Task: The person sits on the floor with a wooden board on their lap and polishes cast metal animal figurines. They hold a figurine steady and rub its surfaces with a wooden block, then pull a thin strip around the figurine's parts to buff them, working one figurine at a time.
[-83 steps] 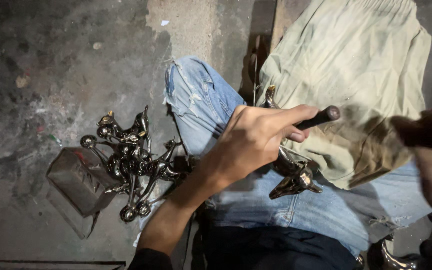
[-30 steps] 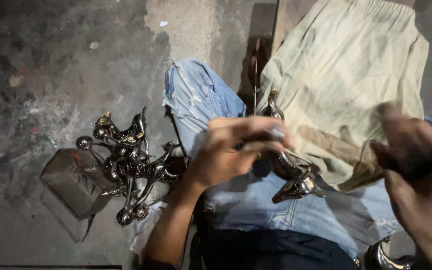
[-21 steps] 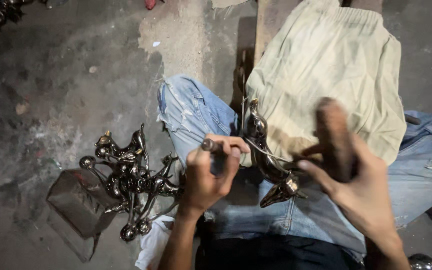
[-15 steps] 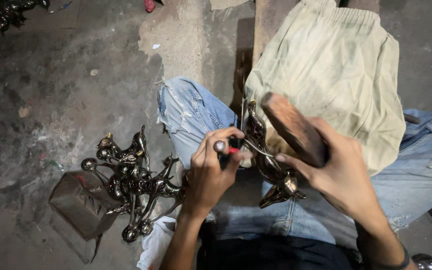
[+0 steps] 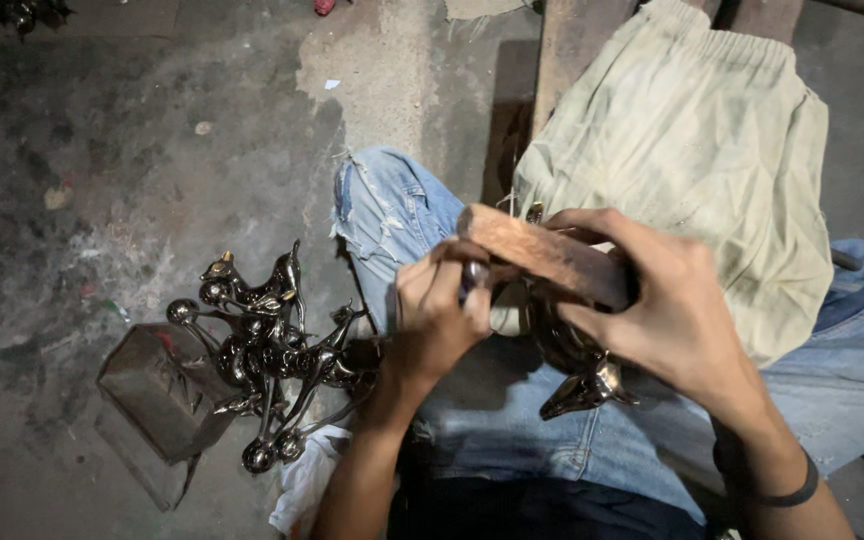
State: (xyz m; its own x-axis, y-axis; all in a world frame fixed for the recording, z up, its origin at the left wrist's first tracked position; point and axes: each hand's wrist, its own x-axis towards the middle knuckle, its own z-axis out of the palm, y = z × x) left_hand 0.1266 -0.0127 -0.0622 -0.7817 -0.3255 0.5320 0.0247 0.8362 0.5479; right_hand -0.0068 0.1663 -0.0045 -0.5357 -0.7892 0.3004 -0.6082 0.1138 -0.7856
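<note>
My left hand [image 5: 434,312] is closed around a small dark tool with a rounded end [image 5: 474,274], held upright over my lap. My right hand [image 5: 664,300] grips a brown wooden block [image 5: 542,252] that lies level, its left end right beside the tool's tip. Under both hands a shiny dark metal figure [image 5: 580,372] rests on my jeans [image 5: 512,440], mostly hidden by the hands. A pale green cloth [image 5: 697,160] covers my right thigh.
A pile of several shiny metal figures [image 5: 262,350] lies on the concrete floor [image 5: 102,150] to my left, next to a dark metal box [image 5: 152,400]. A white rag [image 5: 304,480] sits beside my hip. A wooden plank [image 5: 564,50] stands beyond the cloth.
My right hand came in from the right, picked up the wooden block and brought it down level against the tool. My left hand shifted the tool from pointing right to upright.
</note>
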